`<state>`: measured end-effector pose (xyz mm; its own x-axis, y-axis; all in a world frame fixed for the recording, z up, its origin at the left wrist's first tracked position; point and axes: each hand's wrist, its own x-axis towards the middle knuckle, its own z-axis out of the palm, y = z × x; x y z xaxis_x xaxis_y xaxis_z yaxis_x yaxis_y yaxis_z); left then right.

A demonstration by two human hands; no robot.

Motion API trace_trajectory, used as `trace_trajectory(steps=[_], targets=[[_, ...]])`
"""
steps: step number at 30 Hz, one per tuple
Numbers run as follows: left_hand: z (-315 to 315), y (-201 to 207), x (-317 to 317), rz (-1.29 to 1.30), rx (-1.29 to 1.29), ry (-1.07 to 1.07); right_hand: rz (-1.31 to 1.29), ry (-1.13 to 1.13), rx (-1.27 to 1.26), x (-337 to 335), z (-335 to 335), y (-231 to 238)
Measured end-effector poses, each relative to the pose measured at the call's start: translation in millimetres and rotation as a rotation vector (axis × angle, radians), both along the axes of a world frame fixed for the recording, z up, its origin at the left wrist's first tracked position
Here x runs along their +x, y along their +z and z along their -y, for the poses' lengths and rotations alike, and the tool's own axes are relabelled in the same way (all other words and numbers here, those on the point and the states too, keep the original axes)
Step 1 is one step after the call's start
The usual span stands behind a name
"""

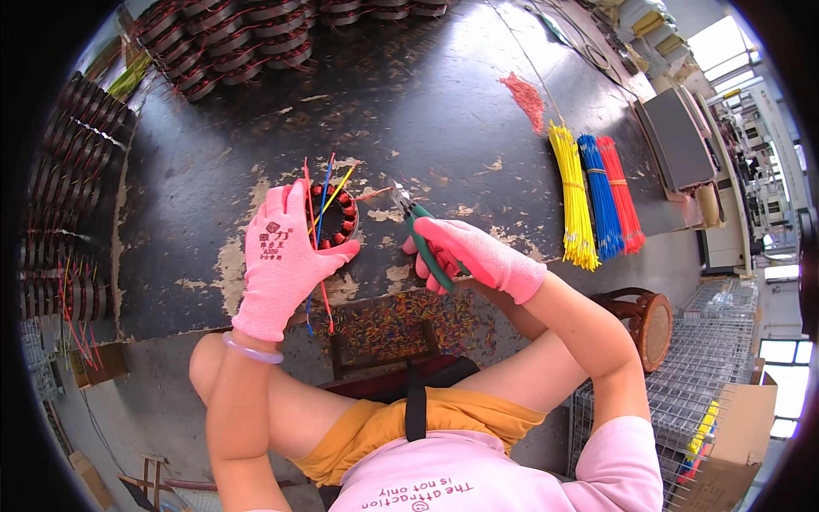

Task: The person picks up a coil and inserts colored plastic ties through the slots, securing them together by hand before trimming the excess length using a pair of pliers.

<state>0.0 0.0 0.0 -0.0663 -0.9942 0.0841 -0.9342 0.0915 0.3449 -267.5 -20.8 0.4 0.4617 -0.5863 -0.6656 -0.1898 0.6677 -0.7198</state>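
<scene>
My left hand (280,256), in a pink glove, grips a round wound stator (336,218) near the front edge of the dark worn workbench (444,111). Red, blue and yellow wire leads (322,192) stick up from the stator past my fingers and hang below my palm. My right hand (478,252), also in a pink glove, is shut on green-handled cutting pliers (420,230). The plier tips point at a red lead on the stator's right side.
Bundles of yellow (573,196), blue (601,196) and red (621,192) wires lie at the right. Stacks of wound stators line the left edge (72,171) and the far side (230,43). Cut wire scraps (401,320) fill a tray under the bench edge. Wire-mesh crates (708,358) stand at lower right.
</scene>
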Motion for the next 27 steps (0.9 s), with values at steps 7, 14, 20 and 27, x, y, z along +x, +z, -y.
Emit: trace_trajectory(steps=[7, 14, 20, 27], targets=[[-1.6, -0.4, 7.8, -0.030, -0.034, -0.033, -0.027, -0.082, -0.004, -10.3, -6.1, 20.2], [-20.4, 24.5, 71.5, -0.014, 0.094, -0.070, -0.896, 0.355, -1.138, 53.6, 57.2, 51.5], [-24.2, 17.7, 79.4, 0.034, 0.083, -0.068, -1.173, 0.270, -1.172, 188.2, 150.5, -10.5], [-37.3, 8.7, 82.3, -0.012, -0.002, -0.020, -0.403, 0.010, -1.871, 155.6, 138.6, -56.4]])
